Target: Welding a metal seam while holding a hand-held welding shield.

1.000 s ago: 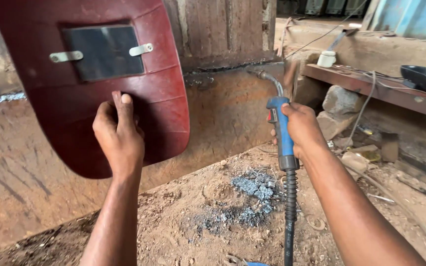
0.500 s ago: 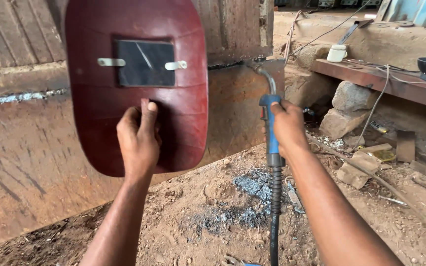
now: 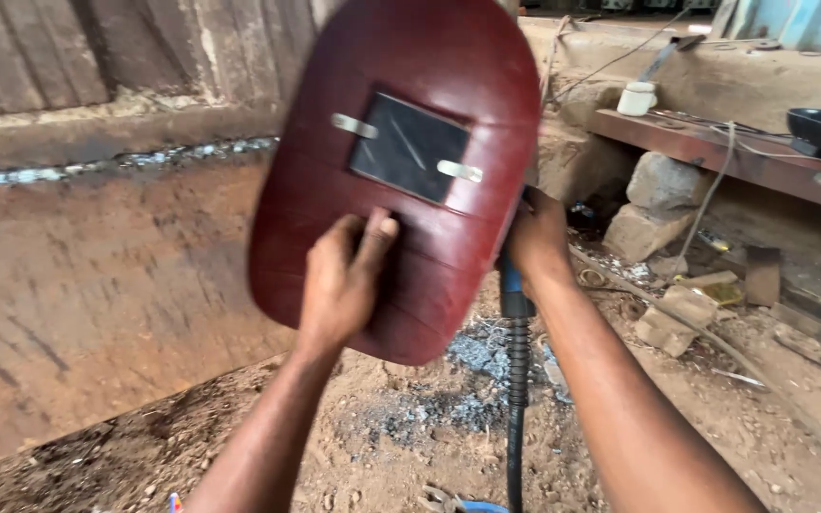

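My left hand (image 3: pixel 342 277) grips the handle on the inner side of a dark red hand-held welding shield (image 3: pixel 448 152) with a dark rectangular lens, holding it up in the middle of the view. My right hand (image 3: pixel 536 236) is wrapped around a blue-handled welding torch (image 3: pixel 513 299), whose black hose hangs straight down to the ground. The shield covers the torch's nozzle and the upper part of my right hand.
A large rusty steel plate (image 3: pixel 78 275) with a weld seam along its top stands at the left. Sandy ground with grey slag (image 3: pixel 472 356) lies below. At the right are a rusty beam (image 3: pixel 715 147), stones (image 3: pixel 662 204), a white cup (image 3: pixel 637 98) and cables.
The shield has moved to the right and tilted, now covering the torch's nozzle. My right hand with the torch stays in about the same place.
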